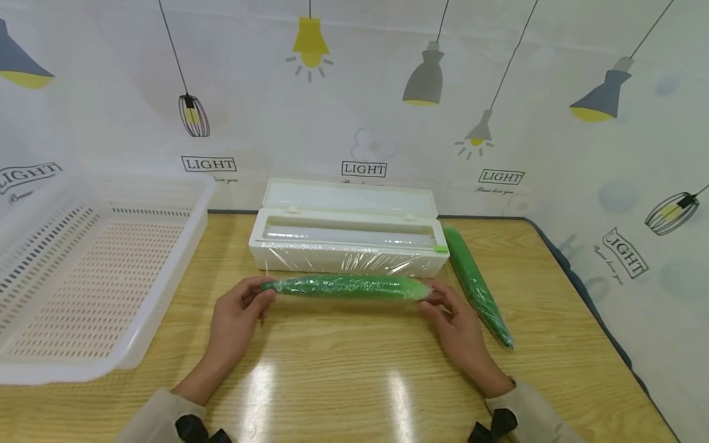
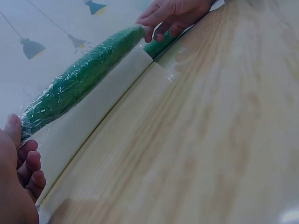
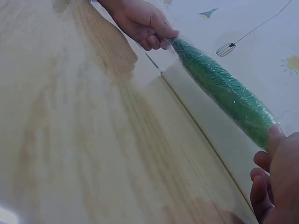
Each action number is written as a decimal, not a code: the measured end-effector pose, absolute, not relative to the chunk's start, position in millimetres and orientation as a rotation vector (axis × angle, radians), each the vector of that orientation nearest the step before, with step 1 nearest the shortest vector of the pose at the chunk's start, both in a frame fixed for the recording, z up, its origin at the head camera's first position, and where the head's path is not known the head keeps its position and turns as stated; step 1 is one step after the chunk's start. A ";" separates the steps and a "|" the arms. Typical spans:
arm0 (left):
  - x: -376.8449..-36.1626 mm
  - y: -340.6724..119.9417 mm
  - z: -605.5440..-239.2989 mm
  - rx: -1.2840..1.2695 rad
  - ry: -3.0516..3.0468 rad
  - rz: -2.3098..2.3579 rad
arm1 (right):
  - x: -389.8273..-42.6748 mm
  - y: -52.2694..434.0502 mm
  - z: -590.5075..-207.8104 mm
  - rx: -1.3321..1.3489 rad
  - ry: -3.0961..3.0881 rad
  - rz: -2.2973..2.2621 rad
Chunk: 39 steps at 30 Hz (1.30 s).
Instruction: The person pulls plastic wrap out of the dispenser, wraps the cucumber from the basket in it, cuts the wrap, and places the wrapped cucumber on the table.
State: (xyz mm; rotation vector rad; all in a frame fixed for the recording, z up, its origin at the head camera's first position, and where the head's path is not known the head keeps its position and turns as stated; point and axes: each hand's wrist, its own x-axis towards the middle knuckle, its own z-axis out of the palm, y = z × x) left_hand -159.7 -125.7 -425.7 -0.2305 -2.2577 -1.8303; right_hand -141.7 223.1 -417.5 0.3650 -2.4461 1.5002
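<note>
Head view: hands (image 1: pixel 238 314) pinch cucumber (image 1: pixel 349 287) ends.

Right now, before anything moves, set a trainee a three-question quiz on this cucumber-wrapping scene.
1. True or false: both hands, the left hand and the right hand, hold the ends of the wrapped cucumber.
2. Where does the second cucumber lie? A) in the white basket B) on the table, right of the film dispenser C) inside the dispenser
3. Fill in: the dispenser's lid is ____.

Key: 1 true; 2 B; 3 open
</note>
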 end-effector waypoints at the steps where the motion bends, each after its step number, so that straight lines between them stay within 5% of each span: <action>1: -158.9 -124.6 -422.8 -0.225 -2.253 -1.838 | -142.3 222.7 -417.7 0.370 -2.440 1.510; 11: -170.2 -126.0 -441.1 -0.263 -2.268 -1.822 | -150.6 217.4 -417.3 0.486 -2.384 1.567; 39: -184.1 -126.9 -443.9 -0.212 -2.326 -1.745 | -165.0 219.2 -430.5 0.232 -2.442 1.499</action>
